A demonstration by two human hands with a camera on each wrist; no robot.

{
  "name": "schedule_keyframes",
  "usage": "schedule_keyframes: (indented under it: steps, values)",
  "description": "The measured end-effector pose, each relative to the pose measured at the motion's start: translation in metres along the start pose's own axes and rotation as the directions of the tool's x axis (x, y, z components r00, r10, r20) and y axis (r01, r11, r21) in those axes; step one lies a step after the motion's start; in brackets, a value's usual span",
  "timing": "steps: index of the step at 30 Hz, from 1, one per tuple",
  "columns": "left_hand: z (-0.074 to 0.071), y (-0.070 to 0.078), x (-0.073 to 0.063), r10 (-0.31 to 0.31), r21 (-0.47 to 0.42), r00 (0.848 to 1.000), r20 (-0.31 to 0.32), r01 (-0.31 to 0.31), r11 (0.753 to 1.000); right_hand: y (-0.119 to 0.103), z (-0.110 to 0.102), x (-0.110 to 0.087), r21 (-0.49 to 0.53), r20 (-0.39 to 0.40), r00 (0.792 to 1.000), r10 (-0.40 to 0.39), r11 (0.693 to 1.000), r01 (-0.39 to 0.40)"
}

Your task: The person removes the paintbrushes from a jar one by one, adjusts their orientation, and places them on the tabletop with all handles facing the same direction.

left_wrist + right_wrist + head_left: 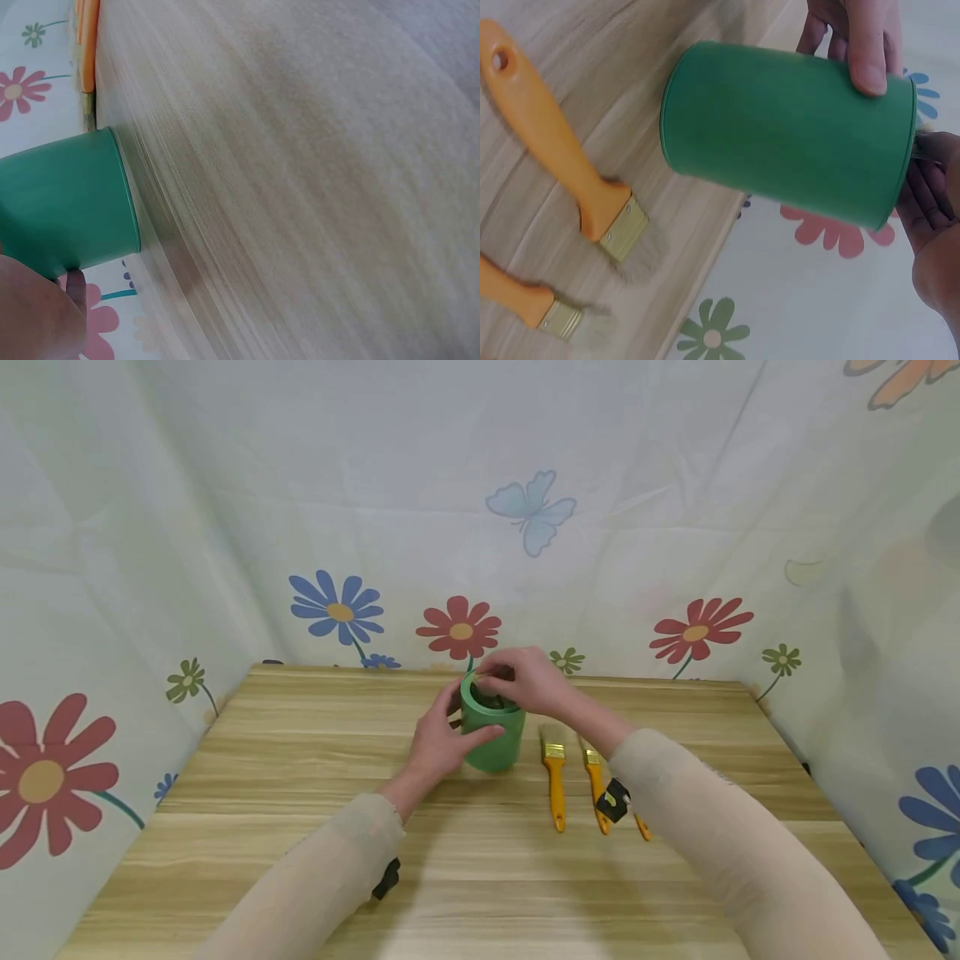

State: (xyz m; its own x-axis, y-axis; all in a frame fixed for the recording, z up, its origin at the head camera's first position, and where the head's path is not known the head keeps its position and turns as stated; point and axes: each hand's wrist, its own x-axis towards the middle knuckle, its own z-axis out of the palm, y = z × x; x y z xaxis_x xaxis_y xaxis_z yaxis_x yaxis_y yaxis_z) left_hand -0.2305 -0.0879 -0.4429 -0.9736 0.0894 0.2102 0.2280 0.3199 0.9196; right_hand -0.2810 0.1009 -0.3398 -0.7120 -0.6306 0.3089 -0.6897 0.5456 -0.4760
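Observation:
A green cylindrical container [491, 739] stands upright near the back of the wooden table. My left hand [438, 739] grips it around the side near the top, thumb across the front and fingers behind. My right hand [528, 681] is over its mouth, fingertips just inside the rim. In the right wrist view, a pale bristle tuft [928, 142] of a paintbrush shows at the rim between the right fingers; the rest of that brush is hidden by the container [787, 135]. To the right lies a paintbrush [555, 777] with a yellow-orange handle, bristles pointing away.
Beside that brush lies a narrower paintbrush [595, 777]. A third orange handle end [643, 828] shows from under the right sleeve [720, 827]. A white curtain [420, 468] with printed flowers and a butterfly hangs behind the table [300, 735] and along both sides.

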Motion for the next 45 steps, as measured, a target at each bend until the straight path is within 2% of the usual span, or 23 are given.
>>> schedule_keyframes:
  steps: [9, 22, 31, 41, 45]
  values:
    - [0.001, 0.002, 0.0, -0.016, -0.002, 1.0, -0.007, 0.016, 1.0, 0.006, -0.013, -0.007, -0.003, -0.077, 0.997, 0.003, 1.0, -0.003]
    - [0.001, 0.004, -0.001, -0.022, -0.012, 1.0, -0.005, 0.022, 1.0, -0.004, -0.045, -0.013, 0.057, -0.2, 0.978, 0.056, 0.997, -0.046]
    - [0.002, 0.002, -0.001, -0.019, -0.031, 1.0, -0.012, 0.019, 0.999, -0.007, -0.079, -0.023, 0.162, -0.29, 0.948, 0.132, 0.983, -0.087]
    - [0.002, 0.001, 0.0, -0.027, -0.025, 1.0, -0.011, 0.027, 0.999, -0.01, -0.114, -0.036, 0.277, -0.407, 0.893, 0.192, 0.958, -0.08]
    - [0.001, 0.001, 0.0, -0.03, -0.02, 0.999, -0.013, 0.03, 0.999, -0.009, -0.126, -0.047, 0.279, -0.408, 0.888, 0.211, 0.955, -0.099]
